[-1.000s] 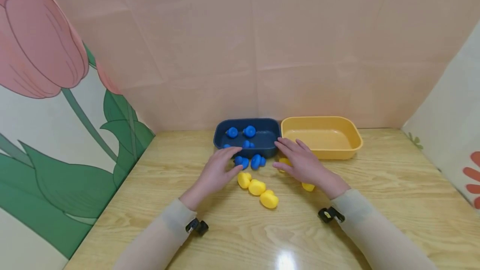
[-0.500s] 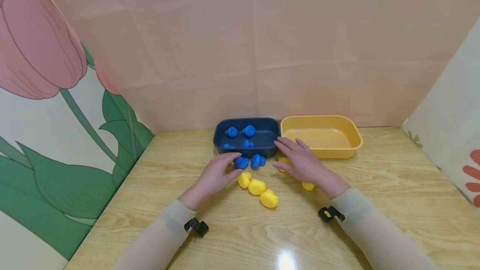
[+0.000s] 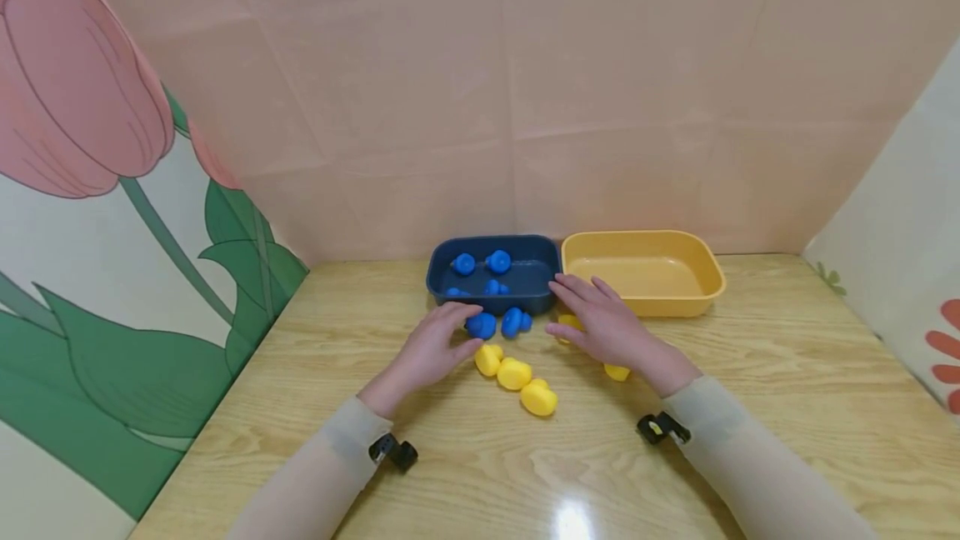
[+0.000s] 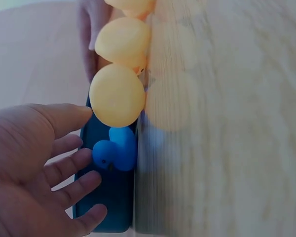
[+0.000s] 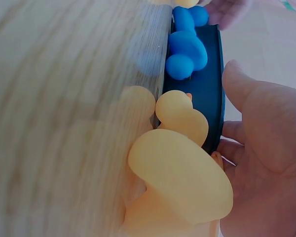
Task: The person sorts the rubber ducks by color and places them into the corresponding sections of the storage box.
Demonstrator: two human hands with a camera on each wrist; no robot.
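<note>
My left hand (image 3: 431,346) is held with fingers spread around the left side of a blue toy duck (image 3: 482,325), gripping nothing. In the left wrist view, its fingertips (image 4: 91,180) are right beside the blue duck (image 4: 116,149). A second blue duck (image 3: 515,322) lies to the right. My right hand (image 3: 600,323) is spread over a yellow toy duck (image 3: 567,328), partly hidden beneath it. Another yellow duck (image 3: 617,373) shows under the wrist. Between the hands, three yellow ducks (image 3: 513,374) lie in a slanting row on the table.
A dark blue tray (image 3: 536,303) behind the left hand has several blue ducks in it. Next to it, on the right, stands a yellow tray (image 3: 675,307). Both sit at the back of the wooden table (image 3: 465,473), against a pink cloth backdrop (image 3: 420,123).
The left hand has lowered a little toward the table by the blue duck, and that duck has shifted very slightly left. The right hand has stayed in place.
</note>
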